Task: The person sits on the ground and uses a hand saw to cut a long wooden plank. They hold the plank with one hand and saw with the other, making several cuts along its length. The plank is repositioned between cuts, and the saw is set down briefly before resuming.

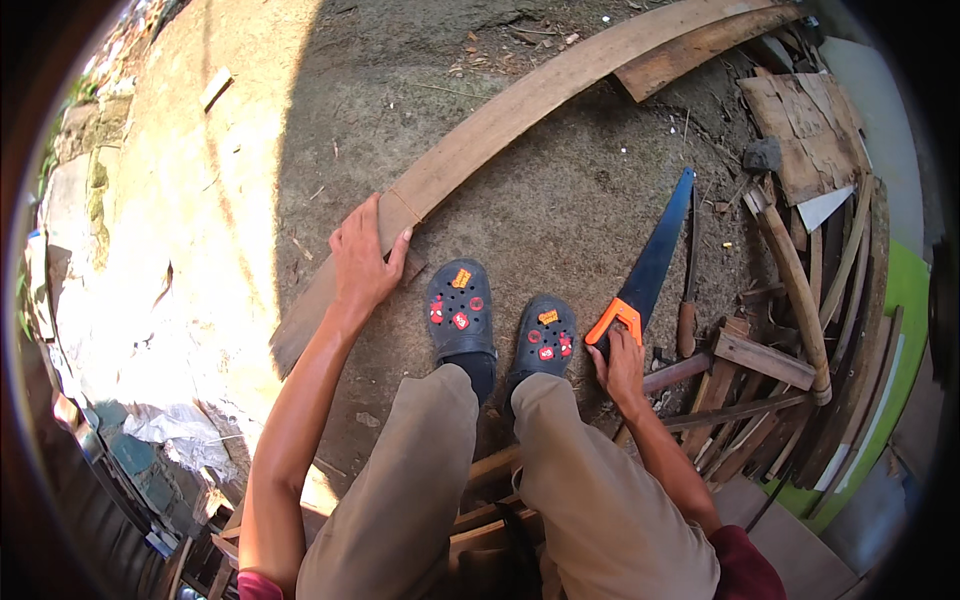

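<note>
A long wooden plank [520,108] runs slantwise across the ground, from my left side up to the far right. My left hand [362,262] grips it across its width near the near end, thumb on the right edge and fingers over the left. A thin dark line crosses the board just beyond that hand. Beneath the board, a small wood block [414,266] sticks out beside my thumb. My right hand [622,366] is closed round the orange and black handle of a handsaw [660,255]. Its dark blue blade points away from me, apart from the plank.
Right of the saw lies a long blade with a wooden handle [686,328]. Scrap wood [765,360] is heaped at the right, near a grey stone [762,155]. A second board [690,62] lies by the plank's far end. White plastic sheeting [180,430] lies at the left.
</note>
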Demonstrator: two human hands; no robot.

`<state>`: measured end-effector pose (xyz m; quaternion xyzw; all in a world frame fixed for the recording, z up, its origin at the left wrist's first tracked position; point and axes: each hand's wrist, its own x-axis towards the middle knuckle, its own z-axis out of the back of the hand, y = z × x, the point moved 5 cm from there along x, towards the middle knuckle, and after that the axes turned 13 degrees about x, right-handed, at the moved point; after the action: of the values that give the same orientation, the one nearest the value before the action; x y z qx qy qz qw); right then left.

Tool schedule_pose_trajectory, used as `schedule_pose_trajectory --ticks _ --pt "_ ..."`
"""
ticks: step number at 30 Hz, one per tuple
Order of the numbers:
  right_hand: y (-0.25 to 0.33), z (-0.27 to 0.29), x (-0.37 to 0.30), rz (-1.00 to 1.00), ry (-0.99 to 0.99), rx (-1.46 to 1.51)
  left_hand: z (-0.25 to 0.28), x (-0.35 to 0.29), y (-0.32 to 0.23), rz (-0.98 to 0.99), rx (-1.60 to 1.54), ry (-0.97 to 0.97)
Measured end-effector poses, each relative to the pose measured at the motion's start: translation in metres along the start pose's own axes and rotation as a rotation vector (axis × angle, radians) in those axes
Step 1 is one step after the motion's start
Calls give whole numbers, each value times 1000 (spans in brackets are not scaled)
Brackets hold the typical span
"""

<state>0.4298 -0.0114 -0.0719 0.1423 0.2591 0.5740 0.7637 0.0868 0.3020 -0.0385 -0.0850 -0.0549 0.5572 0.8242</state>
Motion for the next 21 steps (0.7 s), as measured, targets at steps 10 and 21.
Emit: schedule_pose_trajectory --ticks 10,21 --pt "68 172 -22 -404 -795 1333 -2 15 11 231 -183 17" --pt "122 156 47 -65 -552 1161 -9 4 2 347 52 -204"
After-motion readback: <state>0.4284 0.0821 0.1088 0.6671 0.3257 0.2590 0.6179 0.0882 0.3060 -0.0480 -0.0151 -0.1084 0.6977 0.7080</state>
